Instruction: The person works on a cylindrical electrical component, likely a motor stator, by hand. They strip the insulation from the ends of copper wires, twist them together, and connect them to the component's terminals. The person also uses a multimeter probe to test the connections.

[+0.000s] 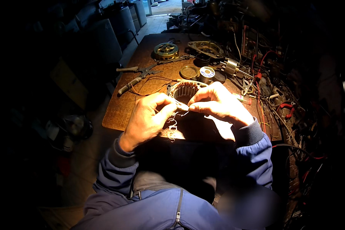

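A motor stator (183,91), an open ring with copper windings along its top and slots inside, stands at the table's near edge between my hands. My left hand (146,117) is closed, thumb and forefinger pinching pale string (172,124) at the near rim. Loose curls of that string hang below the fingers. Opposite it, my right hand (220,103) pinches at the same spot, its fingertips close to the left ones. What exactly lies between the fingertips is small and overexposed. Brown lead wires (147,92) run from the stator to the left.
Pliers (143,72) and a wooden-handled tool (129,86) lie left. Beyond are a brass-coloured end cover (166,51), a second housing (207,49), a solder spool (207,73) and a rotor with shaft (232,67). Tangled cables and red clips (286,109) crowd the right.
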`<state>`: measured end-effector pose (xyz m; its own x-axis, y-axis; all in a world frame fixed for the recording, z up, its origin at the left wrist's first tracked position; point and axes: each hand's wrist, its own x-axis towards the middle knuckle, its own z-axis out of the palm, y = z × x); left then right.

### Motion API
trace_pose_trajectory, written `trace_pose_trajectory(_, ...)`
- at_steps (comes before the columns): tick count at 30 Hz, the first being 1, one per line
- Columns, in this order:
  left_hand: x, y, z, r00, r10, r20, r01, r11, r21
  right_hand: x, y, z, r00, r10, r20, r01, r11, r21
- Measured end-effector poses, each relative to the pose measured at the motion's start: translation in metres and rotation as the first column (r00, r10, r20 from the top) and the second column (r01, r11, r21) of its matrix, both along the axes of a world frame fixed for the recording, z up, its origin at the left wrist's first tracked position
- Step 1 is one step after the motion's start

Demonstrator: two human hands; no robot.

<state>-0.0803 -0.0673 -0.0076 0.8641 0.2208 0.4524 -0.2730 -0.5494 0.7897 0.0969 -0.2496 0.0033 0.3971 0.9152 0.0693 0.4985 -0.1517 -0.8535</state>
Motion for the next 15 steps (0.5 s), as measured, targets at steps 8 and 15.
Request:
trace_pose_trajectory(8, 0.016, 0.003, 0.018, 0.971, -0.053, -0.234, 0.034, 0.996, -0.087, 0.002, -0.001, -0.003, 1.000, -0.010, 0.011, 0.010, 1.000, 0.006)
trace_pose_trajectory(15, 0.020, 0.001, 0.027, 0.958, -0.156, -0.239, 0.111, 0.975, -0.193, -0.002, -0.002, 0.000, 0.998, -0.048, -0.038, 0.047, 0.999, -0.013)
